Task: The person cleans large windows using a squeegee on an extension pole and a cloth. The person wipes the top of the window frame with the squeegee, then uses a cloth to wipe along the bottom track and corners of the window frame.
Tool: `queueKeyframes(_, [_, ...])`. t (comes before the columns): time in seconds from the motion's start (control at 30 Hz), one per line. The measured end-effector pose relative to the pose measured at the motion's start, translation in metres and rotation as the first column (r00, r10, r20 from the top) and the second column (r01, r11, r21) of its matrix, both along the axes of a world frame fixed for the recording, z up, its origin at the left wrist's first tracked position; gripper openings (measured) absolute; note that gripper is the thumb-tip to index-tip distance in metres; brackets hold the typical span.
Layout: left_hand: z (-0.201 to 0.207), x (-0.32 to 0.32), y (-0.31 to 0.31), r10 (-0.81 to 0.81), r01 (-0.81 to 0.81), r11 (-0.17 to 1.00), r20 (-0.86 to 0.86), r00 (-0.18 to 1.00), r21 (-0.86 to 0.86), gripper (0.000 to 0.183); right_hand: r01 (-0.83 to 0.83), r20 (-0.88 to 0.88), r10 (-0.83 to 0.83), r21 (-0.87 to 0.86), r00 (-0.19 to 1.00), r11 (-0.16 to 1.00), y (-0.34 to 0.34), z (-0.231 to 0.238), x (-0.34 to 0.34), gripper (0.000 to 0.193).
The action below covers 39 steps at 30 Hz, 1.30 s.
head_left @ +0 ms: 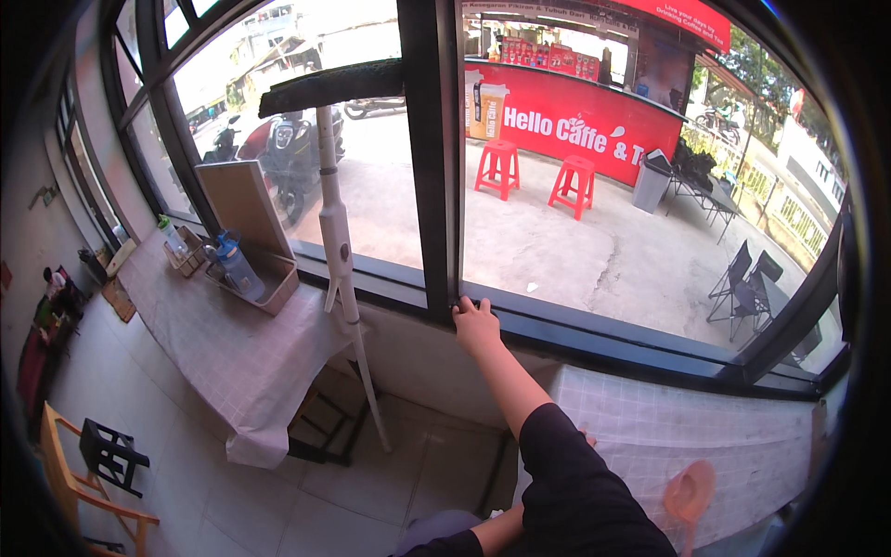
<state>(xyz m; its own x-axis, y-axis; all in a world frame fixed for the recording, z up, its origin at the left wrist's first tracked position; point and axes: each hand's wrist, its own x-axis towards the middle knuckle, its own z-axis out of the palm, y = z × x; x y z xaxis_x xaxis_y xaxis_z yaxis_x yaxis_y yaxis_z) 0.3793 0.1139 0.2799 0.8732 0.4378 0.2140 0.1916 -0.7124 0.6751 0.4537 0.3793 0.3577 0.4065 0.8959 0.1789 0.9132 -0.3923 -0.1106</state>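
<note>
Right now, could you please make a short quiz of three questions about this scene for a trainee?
1. True or false: the right hand touches the base of the dark window frame post.
2. What leans against the window glass? A) a long-handled white cleaning tool with a dark head; B) a ladder; C) a folded umbrella.
3. Fill in: a blue spray bottle stands in an open box on the ___ table.

Key
1. True. The left hand is hidden, only its forearm shows low in the head view.
2. A
3. left, the one covered with a checked cloth.
</note>
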Motion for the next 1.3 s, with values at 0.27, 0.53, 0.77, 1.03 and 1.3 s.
queueKeyframes(0.27, [-0.007, 0.005, -0.001, -0.042, 0.046, 0.994, 0.04, 0.998, -0.097, 0.046, 0.059, -0.008, -0.059, -0.065, 0.998, 0.996, 0.008, 0.003, 0.011, 0.029])
queueKeyframes(0.53, [-0.015, 0.001, 0.006, -0.012, 0.011, 0.996, -0.011, 1.0, -0.088, 0.049, 0.223, -0.053, -0.222, 0.009, 0.974, 0.975, -0.026, -0.006, 0.029, 0.032])
queueKeyframes(0.77, [-0.049, 0.006, 0.007, -0.042, 0.05, 0.971, 0.038, 0.998, -0.235, 0.054, 0.378, -0.027, -0.378, 0.144, 0.926, 0.915, -0.095, -0.007, 0.062, 0.026])
queueKeyframes(1.03, [0.01, 0.0, 0.001, 0.009, -0.023, 0.994, 0.132, 0.991, 0.104, 0.045, 0.139, -0.018, -0.138, 0.152, 0.99, 0.979, -0.001, -0.014, -0.003, 0.029])
queueKeyframes(1.3, [0.014, -0.014, 0.008, -0.119, 0.134, 0.985, 0.135, 0.984, -0.106, 0.049, -0.082, -0.002, 0.086, 0.287, 0.996, 0.954, -0.038, -0.023, 0.038, 0.02])
